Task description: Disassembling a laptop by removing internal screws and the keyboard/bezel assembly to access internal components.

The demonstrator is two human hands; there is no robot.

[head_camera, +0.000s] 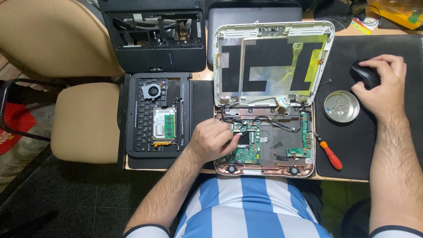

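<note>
Wooden table [339, 178] edge shows at frame bottom, mostly covered by a black mat [379, 53] on the right; dark tiled floor and two tan chair cushions sit at frame left.

Your opened white laptop [269, 97] lies at frame centre. Its lid is stripped to foil and black tape, and the base exposes a green circuit board [244, 154], black cables and two round speakers at the lower edge.

Count: three laptops in pieces. The white one, a black one [156, 114] left of it showing a fan and a green memory module, and a gutted black shell [154, 35] at upper left. One orange-handled screwdriver [328, 152] lies just right of the white base. One round metal dish [340, 106] holds small screws. One black mouse [365, 74] sits at upper right.

Your left hand [213, 140] is loosely curled, fingertips [233, 139] pinching or pressing at the board near the cables; you cannot tell whether anything is gripped. Your right hand [382, 86] is cupped over the mouse, fingers draped on it.
</note>
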